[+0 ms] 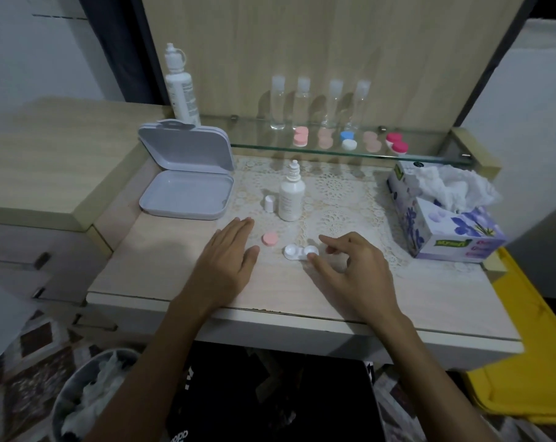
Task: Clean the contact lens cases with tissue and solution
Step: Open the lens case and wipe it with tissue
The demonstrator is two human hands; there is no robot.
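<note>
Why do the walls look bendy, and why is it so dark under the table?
In the head view, the wide-angle lens bows straight edges near the frame's sides, like the table front edge. The lamp lights the tabletop from above, so underneath stays shadowed. The clear bottles cast soft shadows on the wooden panel, and the left hand darkens the surface beside it.

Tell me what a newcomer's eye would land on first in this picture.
First, the two hands at the desk's front: the left hand lies flat beside a loose pink cap, and the right hand reaches at the open white lens case. Behind them stands an uncapped solution bottle, and at the right a floral tissue box with tissue spilling out.
</note>
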